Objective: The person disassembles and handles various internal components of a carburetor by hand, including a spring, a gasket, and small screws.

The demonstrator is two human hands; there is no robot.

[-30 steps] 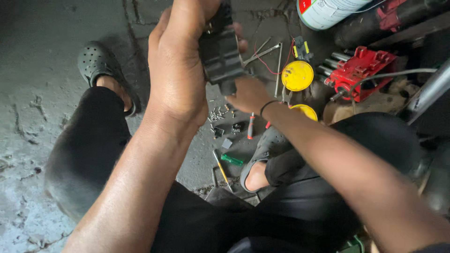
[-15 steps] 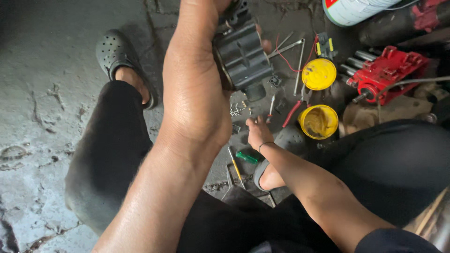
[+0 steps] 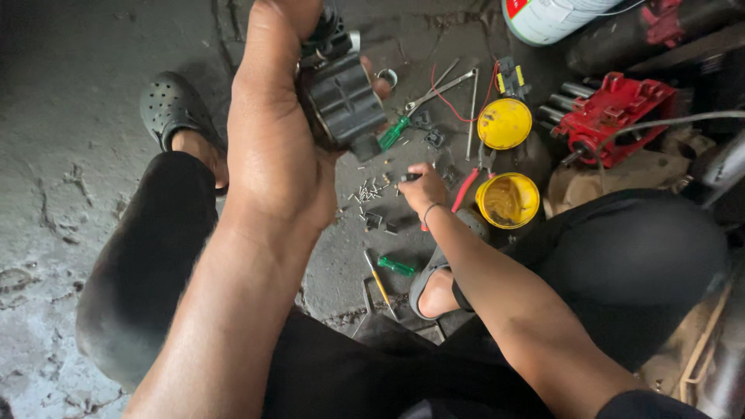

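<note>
Above the grey concrete floor (image 3: 70, 116), the left hand (image 3: 272, 147) is gripping a chunky black plastic housing with ribbed sides (image 3: 341, 105), its fingers wrapped tight around the part and holding it up close to the camera. Lower down, the right hand (image 3: 423, 190) is reaching to the floor, its fingertips pinched together on something small and dark that is too tiny to make out. That hand is resting just beside a scatter of small silver screws (image 3: 369, 190) lying on the concrete. A green-handled screwdriver (image 3: 394, 132) is lying beyond the screws, partly behind the housing, and a second small green-handled tool (image 3: 396, 266) is lying nearer the person's sandalled foot. Two round yellow tins (image 3: 506, 200) are sitting to the right, near a red metal part (image 3: 621, 109).
</note>
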